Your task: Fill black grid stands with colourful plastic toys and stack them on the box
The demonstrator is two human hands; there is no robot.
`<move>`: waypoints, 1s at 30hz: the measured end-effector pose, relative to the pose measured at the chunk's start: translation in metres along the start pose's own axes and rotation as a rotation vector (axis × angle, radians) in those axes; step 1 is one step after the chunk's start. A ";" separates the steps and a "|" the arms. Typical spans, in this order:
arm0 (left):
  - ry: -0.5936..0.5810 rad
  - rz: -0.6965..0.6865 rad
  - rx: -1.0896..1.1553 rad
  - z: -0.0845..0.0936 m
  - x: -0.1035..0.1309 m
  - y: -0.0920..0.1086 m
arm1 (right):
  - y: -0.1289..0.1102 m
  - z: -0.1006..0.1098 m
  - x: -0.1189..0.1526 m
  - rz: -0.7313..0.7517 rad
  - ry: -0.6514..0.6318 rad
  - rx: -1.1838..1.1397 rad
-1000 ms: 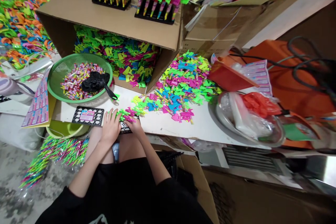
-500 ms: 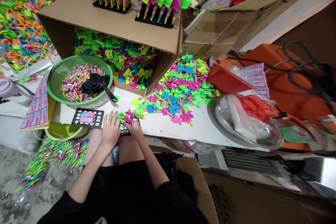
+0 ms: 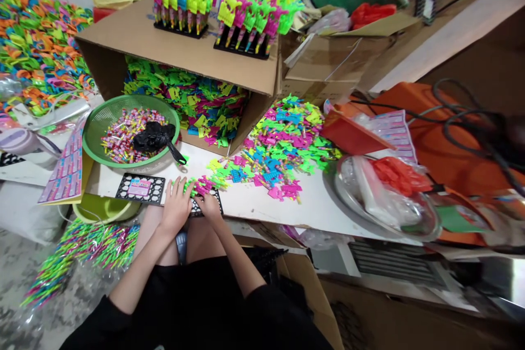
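Observation:
My left hand [image 3: 177, 205] lies with its fingers stretched out and slightly apart over the left end of a black perforated rack [image 3: 217, 205], touching green plastic pieces [image 3: 189, 186] there. Beside it, my right hand [image 3: 209, 206] has its fingers curled at a cluster of pink plastic pieces [image 3: 202, 185] above the same rack; the fingertips are partly hidden. Left of my hands lies a second black perforated rack [image 3: 151, 192] with a pink and blue label on it. A loose pile of bright plastic pieces [image 3: 283, 147] spreads to the right.
A green basket [image 3: 92, 147] holds small wrapped candy-like tubes and a black bag. Behind stands a cardboard box [image 3: 176, 35] full of plastic pieces, with two filled racks on top. A metal bowl [image 3: 348, 210] with plastic bags stands right.
The view has shifted slightly, so the scene sits a little lower in the picture. Both hands stay at the same rack, with only slight finger movement.

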State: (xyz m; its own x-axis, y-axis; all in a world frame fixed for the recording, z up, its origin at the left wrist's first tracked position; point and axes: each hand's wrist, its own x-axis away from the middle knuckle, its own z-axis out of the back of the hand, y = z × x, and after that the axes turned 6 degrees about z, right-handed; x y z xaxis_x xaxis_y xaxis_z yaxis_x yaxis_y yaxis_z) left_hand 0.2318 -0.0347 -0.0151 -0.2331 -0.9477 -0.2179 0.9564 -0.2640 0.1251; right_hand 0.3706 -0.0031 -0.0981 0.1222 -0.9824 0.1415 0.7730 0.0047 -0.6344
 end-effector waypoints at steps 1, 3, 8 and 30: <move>0.001 0.000 -0.006 0.000 0.000 0.000 | 0.000 -0.002 0.000 -0.007 0.020 0.001; -0.001 0.001 -0.016 -0.002 0.000 -0.002 | 0.000 -0.006 0.001 -0.011 0.058 0.000; -0.014 -0.003 -0.019 -0.007 -0.001 -0.003 | 0.002 -0.011 0.000 0.016 0.083 0.044; 0.108 -0.007 0.199 -0.004 0.010 -0.023 | 0.027 -0.012 0.009 0.181 0.203 -0.486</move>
State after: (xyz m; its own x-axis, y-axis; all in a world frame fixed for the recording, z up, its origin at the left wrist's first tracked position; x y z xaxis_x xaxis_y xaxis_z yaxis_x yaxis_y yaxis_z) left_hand 0.2079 -0.0376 -0.0237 -0.2098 -0.9238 -0.3202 0.8987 -0.3112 0.3091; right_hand 0.3851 -0.0140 -0.1237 0.0666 -0.9904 -0.1214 0.3690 0.1375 -0.9192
